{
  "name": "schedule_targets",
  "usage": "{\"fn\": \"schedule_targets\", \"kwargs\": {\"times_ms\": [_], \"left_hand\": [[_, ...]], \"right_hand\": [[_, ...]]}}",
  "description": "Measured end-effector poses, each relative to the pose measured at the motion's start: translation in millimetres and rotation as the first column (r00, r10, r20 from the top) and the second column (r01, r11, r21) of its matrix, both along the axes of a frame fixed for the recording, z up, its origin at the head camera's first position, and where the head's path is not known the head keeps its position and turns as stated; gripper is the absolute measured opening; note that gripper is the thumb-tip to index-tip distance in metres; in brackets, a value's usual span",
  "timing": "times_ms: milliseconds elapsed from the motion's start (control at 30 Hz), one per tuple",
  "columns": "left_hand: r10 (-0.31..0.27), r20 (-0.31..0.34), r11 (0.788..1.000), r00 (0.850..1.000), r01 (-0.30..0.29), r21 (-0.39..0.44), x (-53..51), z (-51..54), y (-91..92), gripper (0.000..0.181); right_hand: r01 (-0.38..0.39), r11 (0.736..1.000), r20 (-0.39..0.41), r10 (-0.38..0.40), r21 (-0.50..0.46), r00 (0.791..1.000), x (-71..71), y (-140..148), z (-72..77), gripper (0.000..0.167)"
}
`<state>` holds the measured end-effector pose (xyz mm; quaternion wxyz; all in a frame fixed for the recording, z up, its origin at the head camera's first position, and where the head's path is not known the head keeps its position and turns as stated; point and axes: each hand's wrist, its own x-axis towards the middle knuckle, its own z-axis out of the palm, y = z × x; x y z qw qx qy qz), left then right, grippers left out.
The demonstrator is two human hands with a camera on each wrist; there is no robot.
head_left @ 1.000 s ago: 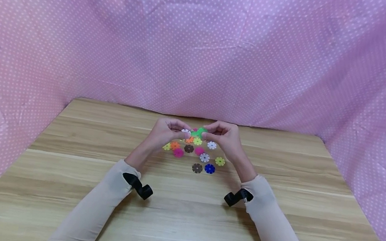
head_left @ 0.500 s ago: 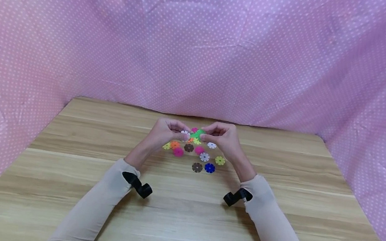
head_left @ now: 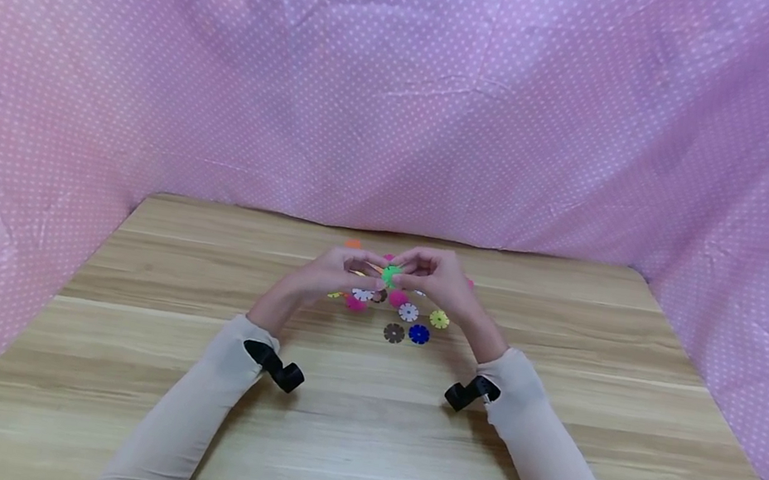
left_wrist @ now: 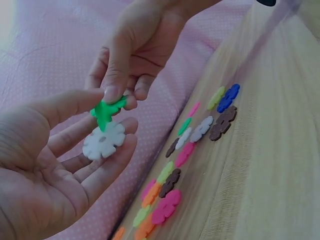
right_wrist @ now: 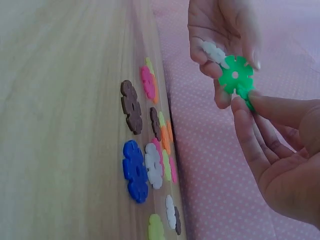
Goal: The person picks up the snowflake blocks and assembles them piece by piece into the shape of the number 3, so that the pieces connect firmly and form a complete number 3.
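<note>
Above the far part of the table, my two hands meet at joined interlocking discs with notched, flower-like rims. A green disc (right_wrist: 236,75) faces the right wrist view, with a second green disc (right_wrist: 244,95) slotted across its lower edge. A white disc (left_wrist: 104,141) is joined on the left side and lies against my left fingers. My left hand (head_left: 329,275) holds the joined discs with thumb and index finger at the green one; the exact contact is partly hidden. My right hand (head_left: 440,278) pinches the second green disc between thumb and fingertips.
Several loose discs lie on the wooden table (head_left: 355,428) beneath the hands, among them a blue disc (head_left: 418,334), a brown disc (head_left: 394,333), a yellow disc (head_left: 439,319) and a pink disc (left_wrist: 166,207). A pink dotted cloth (head_left: 405,109) hangs behind the table.
Both hands have come closer together and slightly lower. The joined discs have turned, so the white one now hangs below my left thumb and a green face shows between the hands.
</note>
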<state>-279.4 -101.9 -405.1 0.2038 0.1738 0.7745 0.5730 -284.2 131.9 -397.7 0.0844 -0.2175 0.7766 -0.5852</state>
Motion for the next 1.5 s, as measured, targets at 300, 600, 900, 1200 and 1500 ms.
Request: {"fn": "schedule_targets", "kwargs": {"times_ms": [300,600,900,1200,1500], "left_hand": [[0.056,0.026,0.998,0.998,-0.057,0.039,-1.1,-4.3,1.2,0.038],[0.064,0.025,0.995,0.998,-0.065,0.078,-1.8,-4.5,0.3,0.038],[0.051,0.023,0.996,0.998,-0.053,0.078,-2.1,-5.3,0.0,0.039],[0.002,0.001,0.995,1.000,-0.003,0.104,-1.1,-4.8,-0.5,0.039],[0.021,-0.014,0.995,1.000,-0.020,0.093,-0.7,-3.7,-0.5,0.038]], "right_hand": [[0.036,0.999,-0.056,-0.036,0.012,0.998,-2.1,9.2,8.2,0.027],[-0.081,0.975,-0.023,0.087,0.208,0.996,-4.2,28.8,18.7,0.024],[-0.318,0.843,0.008,0.349,0.435,0.937,-1.5,42.9,3.2,0.024],[-0.361,0.775,0.032,0.405,0.519,0.914,5.7,42.4,-6.6,0.026],[-0.347,0.747,-0.018,0.432,0.567,0.902,8.9,38.4,-9.1,0.029]]}}
